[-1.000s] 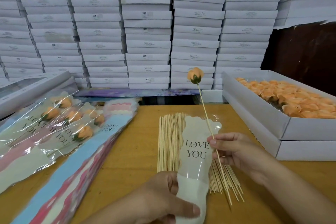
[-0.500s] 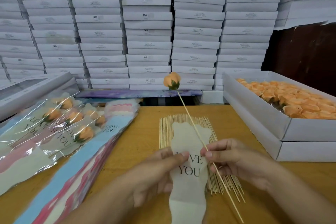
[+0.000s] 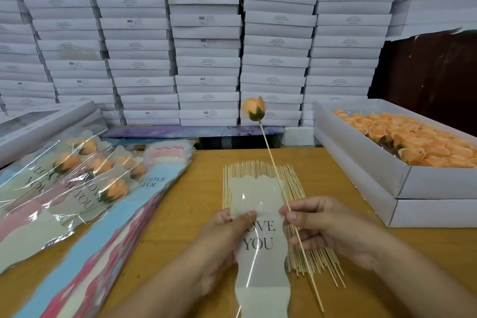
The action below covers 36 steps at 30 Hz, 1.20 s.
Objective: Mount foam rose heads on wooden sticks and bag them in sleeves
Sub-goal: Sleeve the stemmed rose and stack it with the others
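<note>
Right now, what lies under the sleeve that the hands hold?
Under the sleeve lie loose wooden sticks on the table. Their middle parts are covered by it.

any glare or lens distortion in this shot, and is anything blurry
Head view: wide-angle bowing curves the stacked white boxes toward the edges; glare streaks run across the bagged roses and the sleeve in the left hand; the lower-left sleeve stack smears softly; the rose stays fairly sharp.

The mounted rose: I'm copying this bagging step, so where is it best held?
Pinch the wooden stick low down, from the right, as the right hand does. The rose head is probably soft and stays free to enter the sleeve the left hand holds.
</note>
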{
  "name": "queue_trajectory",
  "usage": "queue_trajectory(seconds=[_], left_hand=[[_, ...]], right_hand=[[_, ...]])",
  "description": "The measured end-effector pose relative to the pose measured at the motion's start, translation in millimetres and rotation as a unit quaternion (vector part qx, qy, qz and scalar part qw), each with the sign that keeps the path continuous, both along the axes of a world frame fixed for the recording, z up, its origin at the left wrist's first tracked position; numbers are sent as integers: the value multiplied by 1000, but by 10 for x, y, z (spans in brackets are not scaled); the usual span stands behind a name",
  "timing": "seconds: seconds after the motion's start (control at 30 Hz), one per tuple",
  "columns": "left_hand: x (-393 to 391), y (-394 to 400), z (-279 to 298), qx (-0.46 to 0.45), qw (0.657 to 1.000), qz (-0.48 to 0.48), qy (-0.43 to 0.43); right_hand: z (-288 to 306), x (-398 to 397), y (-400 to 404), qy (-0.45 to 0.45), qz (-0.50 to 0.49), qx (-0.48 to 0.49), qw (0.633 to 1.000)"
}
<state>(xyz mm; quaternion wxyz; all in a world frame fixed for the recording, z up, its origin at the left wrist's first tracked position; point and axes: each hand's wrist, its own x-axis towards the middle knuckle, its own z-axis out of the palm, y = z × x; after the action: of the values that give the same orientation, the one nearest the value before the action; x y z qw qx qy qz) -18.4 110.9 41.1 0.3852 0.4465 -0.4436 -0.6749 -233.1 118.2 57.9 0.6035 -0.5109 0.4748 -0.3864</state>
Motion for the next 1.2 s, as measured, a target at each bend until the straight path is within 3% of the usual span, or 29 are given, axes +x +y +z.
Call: queue_trajectory(seconds=[0.47,0.9,1.2], left_hand=[[20,59,-67,-45,998,-26,-36],[-27,112,-101,-24,996,-81,-20],[-60,109,-134,-29,997,-63,-19]], right_hand=[[-91,14,-59,-40,-72,-11,997],[-201,222,-21,-59,-143,-30,988],[-173,294,39,-77,-148,-58,984]])
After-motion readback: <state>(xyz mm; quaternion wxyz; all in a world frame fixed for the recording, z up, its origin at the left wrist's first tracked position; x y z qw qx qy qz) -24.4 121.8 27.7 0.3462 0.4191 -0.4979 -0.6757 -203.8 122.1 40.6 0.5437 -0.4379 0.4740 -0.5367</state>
